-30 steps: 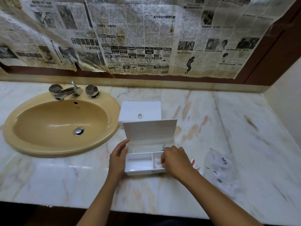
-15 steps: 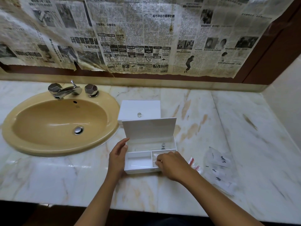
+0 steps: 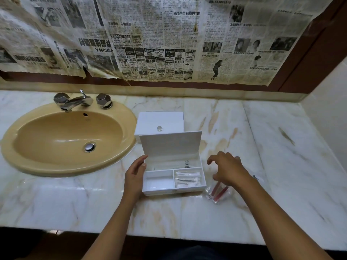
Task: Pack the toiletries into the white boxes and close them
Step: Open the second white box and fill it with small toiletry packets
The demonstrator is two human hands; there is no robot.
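Open white box (image 3: 173,177) on counter (image 3: 281,147), right of sink (image 3: 24,162), lid upright. Cotton swabs (image 3: 187,179) in near-right compartment. Left hand (image 3: 134,176) flat against left wall. Right hand (image 3: 228,170) loosely spread, empty, over red-item packet (image 3: 217,192). Risk: slippery wrap escapes pinch; a jolt could drop the lid.

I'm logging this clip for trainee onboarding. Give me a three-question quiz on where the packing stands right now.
1. True or false: the open white box has its lid raised.
2. Which compartment holds the cotton swabs: A front left, B front right, C rear?
3. What does the left hand rest against?

Key: 1 true. 2 B. 3 The box's left side; the right hand hovers over the red-item packet.
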